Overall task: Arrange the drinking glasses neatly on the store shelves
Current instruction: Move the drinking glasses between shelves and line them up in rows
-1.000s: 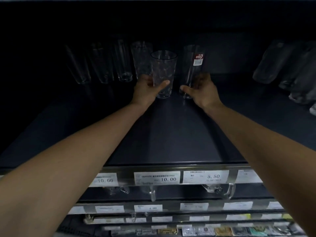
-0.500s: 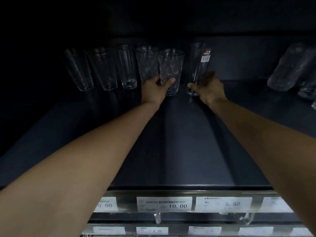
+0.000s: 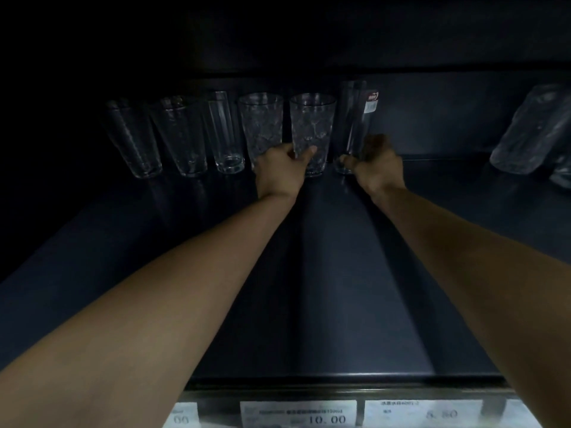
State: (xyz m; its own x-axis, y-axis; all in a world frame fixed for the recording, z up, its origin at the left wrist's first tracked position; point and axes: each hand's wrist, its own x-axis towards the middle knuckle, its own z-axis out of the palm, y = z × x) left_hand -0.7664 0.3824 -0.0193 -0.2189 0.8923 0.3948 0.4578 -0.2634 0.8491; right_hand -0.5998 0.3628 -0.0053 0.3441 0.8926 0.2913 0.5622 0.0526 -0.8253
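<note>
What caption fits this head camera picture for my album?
Left hand grips a patterned glass, right hand a tall stickered glass, deep on a dark shelf.

A metal rail [image 3: 340,393] runs along the front edge of the shelf [image 3: 340,273] and carries three white price tags. The left tag [image 3: 180,417] is partly hidden and shows only "00", the middle tag [image 3: 298,413] reads "10.00", and the right tag [image 3: 423,413] bears a blurred price. A dark back panel [image 3: 432,112] closes the rear edge of the shelf.
</note>
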